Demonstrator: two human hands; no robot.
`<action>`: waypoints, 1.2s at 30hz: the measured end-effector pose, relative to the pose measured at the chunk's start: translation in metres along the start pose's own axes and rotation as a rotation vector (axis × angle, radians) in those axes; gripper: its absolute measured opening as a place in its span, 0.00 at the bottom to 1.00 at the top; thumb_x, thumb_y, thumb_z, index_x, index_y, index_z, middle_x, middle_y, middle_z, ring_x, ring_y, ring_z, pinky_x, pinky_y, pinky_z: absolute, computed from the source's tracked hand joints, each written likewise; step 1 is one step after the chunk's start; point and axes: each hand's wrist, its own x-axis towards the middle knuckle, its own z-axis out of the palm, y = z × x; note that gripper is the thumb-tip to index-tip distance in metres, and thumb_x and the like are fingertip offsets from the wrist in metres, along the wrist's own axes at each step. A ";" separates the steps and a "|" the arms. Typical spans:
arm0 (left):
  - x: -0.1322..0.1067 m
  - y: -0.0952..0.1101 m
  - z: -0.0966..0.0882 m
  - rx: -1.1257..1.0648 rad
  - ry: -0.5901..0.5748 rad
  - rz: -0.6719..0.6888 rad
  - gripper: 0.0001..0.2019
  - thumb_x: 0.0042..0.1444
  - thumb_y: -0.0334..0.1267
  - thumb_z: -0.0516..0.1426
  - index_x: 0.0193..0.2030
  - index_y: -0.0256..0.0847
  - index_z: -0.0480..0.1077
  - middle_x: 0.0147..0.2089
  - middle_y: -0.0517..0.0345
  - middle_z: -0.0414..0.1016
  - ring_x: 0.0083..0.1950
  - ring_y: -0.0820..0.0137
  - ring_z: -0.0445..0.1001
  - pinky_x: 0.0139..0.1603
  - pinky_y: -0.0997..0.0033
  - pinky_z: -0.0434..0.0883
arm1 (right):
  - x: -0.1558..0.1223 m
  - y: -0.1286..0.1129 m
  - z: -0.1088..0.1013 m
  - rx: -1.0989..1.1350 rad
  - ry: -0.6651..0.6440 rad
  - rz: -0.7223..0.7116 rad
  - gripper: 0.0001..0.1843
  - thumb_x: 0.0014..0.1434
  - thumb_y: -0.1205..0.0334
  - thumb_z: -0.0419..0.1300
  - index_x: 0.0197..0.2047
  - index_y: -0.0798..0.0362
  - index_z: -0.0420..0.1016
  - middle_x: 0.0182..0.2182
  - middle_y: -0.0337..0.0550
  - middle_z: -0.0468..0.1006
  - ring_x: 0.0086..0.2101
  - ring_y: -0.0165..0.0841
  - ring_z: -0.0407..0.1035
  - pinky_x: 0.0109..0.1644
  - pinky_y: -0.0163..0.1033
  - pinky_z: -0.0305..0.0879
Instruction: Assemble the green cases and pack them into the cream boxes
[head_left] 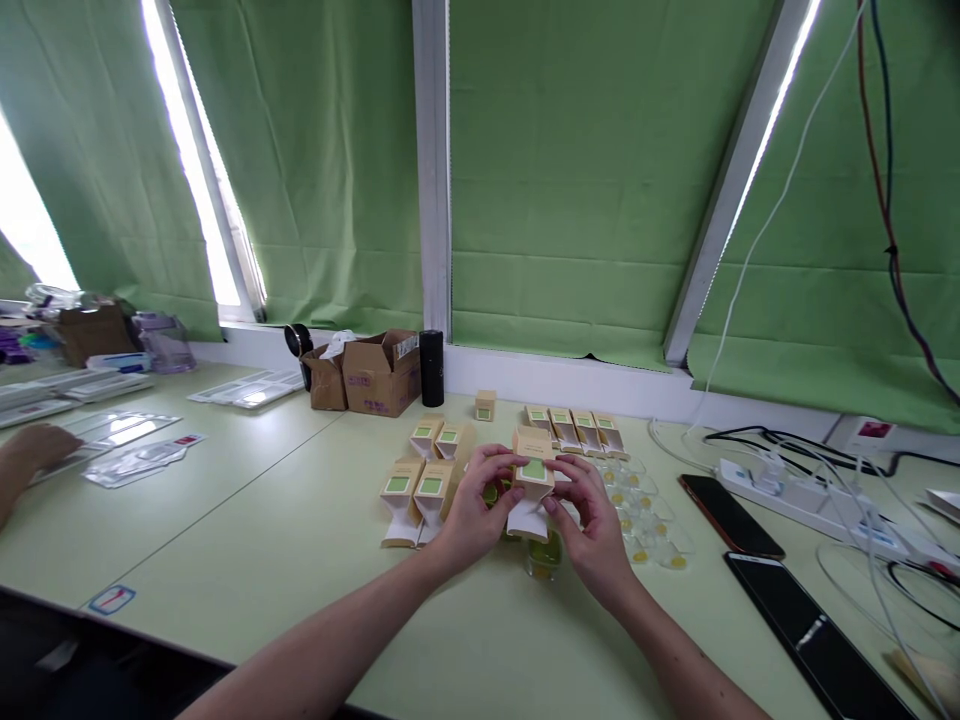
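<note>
Between my two hands is a small beige carton [533, 490] with a green label and a white flap hanging open toward me. My left hand [480, 505] grips its left side, and my right hand [589, 510] holds its right side with thumb and fingers. Just below the carton, on the table, stands a small clear cup [544, 556] with green contents. Left of my hands, several similar cartons [416, 490] stand with their flaps open. To the right lie several clear plastic pieces [651, 520] with yellow spots. Behind are more cartons [574, 430] in a row.
A single carton [485, 405], a black cylinder [431, 368] and cardboard boxes [381, 375] stand at the back. Two phones [731, 515] and a white power strip [810, 500] with cables lie at the right. Another person's hand [37, 450] rests near plastic trays [127, 428] at the left.
</note>
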 end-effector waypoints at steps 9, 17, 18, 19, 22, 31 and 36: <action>-0.002 0.002 0.002 0.009 -0.013 -0.013 0.12 0.65 0.36 0.63 0.55 0.45 0.78 0.58 0.46 0.67 0.58 0.60 0.74 0.55 0.61 0.78 | 0.000 0.001 0.002 -0.009 0.049 0.022 0.15 0.69 0.55 0.63 0.57 0.44 0.78 0.62 0.50 0.66 0.41 0.34 0.78 0.49 0.47 0.81; -0.004 0.002 0.000 0.021 -0.040 -0.009 0.17 0.65 0.37 0.62 0.60 0.46 0.77 0.59 0.45 0.67 0.62 0.56 0.72 0.58 0.57 0.77 | 0.001 -0.001 0.003 -0.010 0.081 0.010 0.15 0.69 0.55 0.63 0.57 0.44 0.78 0.61 0.50 0.68 0.41 0.34 0.78 0.47 0.45 0.82; -0.004 0.003 -0.001 0.018 -0.059 -0.008 0.19 0.65 0.35 0.62 0.62 0.48 0.76 0.61 0.45 0.66 0.64 0.55 0.71 0.60 0.56 0.76 | 0.002 -0.001 0.003 -0.005 0.085 0.009 0.16 0.69 0.54 0.63 0.58 0.44 0.78 0.61 0.50 0.68 0.41 0.34 0.78 0.47 0.45 0.82; -0.005 0.004 -0.002 0.011 -0.086 -0.006 0.21 0.64 0.33 0.61 0.64 0.49 0.75 0.64 0.45 0.66 0.66 0.54 0.69 0.62 0.55 0.75 | 0.002 -0.001 0.002 0.001 0.090 0.009 0.16 0.68 0.54 0.63 0.58 0.43 0.78 0.61 0.50 0.68 0.41 0.34 0.78 0.47 0.45 0.82; -0.007 0.005 -0.006 -0.016 -0.177 -0.009 0.33 0.59 0.25 0.58 0.70 0.55 0.70 0.72 0.47 0.59 0.72 0.51 0.63 0.68 0.51 0.71 | 0.003 0.001 0.000 0.011 0.101 0.014 0.16 0.69 0.54 0.64 0.59 0.43 0.77 0.62 0.51 0.67 0.41 0.34 0.78 0.47 0.45 0.81; -0.007 0.009 -0.006 -0.008 -0.293 -0.030 0.47 0.54 0.31 0.70 0.78 0.58 0.56 0.78 0.47 0.47 0.82 0.47 0.42 0.76 0.44 0.60 | 0.002 0.002 -0.001 0.018 0.123 0.010 0.16 0.70 0.54 0.63 0.59 0.42 0.77 0.63 0.50 0.66 0.42 0.34 0.79 0.50 0.47 0.80; -0.008 0.007 -0.005 -0.060 -0.259 -0.041 0.39 0.61 0.45 0.67 0.77 0.55 0.58 0.77 0.45 0.48 0.79 0.46 0.48 0.76 0.47 0.59 | 0.001 -0.001 0.001 0.013 0.110 0.014 0.17 0.70 0.54 0.63 0.60 0.42 0.77 0.64 0.49 0.66 0.41 0.33 0.79 0.51 0.47 0.80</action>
